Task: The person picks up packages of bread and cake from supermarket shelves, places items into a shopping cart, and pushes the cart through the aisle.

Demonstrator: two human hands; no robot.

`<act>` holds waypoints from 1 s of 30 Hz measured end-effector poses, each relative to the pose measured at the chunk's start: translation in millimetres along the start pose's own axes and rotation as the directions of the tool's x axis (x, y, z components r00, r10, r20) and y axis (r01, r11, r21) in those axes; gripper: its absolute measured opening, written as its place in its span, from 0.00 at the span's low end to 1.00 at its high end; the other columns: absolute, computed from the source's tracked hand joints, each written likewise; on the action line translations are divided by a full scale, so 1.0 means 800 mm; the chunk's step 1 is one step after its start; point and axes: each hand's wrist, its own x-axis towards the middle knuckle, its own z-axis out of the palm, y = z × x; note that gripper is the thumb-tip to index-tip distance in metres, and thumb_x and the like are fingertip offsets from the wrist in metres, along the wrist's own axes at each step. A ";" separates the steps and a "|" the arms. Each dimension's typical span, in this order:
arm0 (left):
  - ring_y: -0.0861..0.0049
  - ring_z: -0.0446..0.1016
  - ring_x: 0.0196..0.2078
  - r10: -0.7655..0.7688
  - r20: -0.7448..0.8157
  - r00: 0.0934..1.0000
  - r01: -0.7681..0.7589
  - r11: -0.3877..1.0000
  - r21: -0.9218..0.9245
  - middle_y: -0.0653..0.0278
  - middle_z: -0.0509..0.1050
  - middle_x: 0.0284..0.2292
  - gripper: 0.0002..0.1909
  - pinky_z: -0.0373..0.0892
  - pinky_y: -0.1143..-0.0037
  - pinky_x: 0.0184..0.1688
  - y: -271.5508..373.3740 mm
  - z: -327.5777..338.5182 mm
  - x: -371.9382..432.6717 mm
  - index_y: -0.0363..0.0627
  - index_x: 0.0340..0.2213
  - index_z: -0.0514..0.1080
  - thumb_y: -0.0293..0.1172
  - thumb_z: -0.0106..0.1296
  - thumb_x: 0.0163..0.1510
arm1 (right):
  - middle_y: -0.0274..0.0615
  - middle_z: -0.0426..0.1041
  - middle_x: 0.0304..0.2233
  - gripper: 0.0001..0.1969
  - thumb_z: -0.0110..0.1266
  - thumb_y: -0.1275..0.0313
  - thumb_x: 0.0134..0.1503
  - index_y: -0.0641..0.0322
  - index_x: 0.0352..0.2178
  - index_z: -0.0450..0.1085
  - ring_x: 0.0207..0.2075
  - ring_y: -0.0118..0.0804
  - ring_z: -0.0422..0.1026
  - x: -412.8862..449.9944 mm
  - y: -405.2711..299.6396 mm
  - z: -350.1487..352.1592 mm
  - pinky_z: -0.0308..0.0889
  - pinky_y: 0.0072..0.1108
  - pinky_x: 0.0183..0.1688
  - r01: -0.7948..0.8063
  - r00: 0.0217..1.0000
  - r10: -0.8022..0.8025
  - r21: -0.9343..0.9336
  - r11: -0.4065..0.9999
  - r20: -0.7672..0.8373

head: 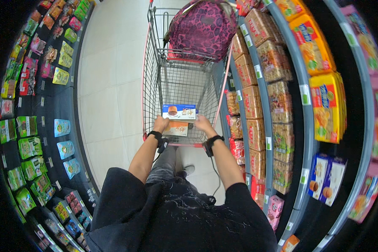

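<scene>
Between my two hands a blue and white snack box [179,111] with a pastry picture is held flat over the near end of a wire shopping cart [189,75]. My left hand [161,123] grips its left end, the thumb near its lower corner. At the box's right end is my right hand [204,123], slightly blurred, its fingers at the corner. Just below, nearer to me, an orange and white box [177,128] shows partly, overlapped by the blue one; whether it lies in the cart or is also held I cannot tell. Both wrists wear black straps with cables.
A pink and black leopard-print backpack [203,30] sits at the cart's far end. Shelves of packaged biscuits [253,102] run close along the right, with similar blue boxes [327,179] on one. Shelves of bagged snacks [30,148] line the left beyond a tiled floor [104,78].
</scene>
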 end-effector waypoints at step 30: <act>0.79 0.70 0.31 0.306 0.065 0.950 -0.165 0.667 -0.727 0.67 0.69 0.30 0.21 0.69 0.77 0.31 0.106 -0.017 -0.030 0.46 0.35 0.67 0.50 0.33 0.59 | 0.50 0.60 0.42 0.22 0.61 0.74 0.42 0.62 0.39 0.61 0.49 0.50 0.61 -0.122 -0.166 -0.043 0.58 0.30 0.51 0.412 0.553 -0.191 0.066 0.909 -0.811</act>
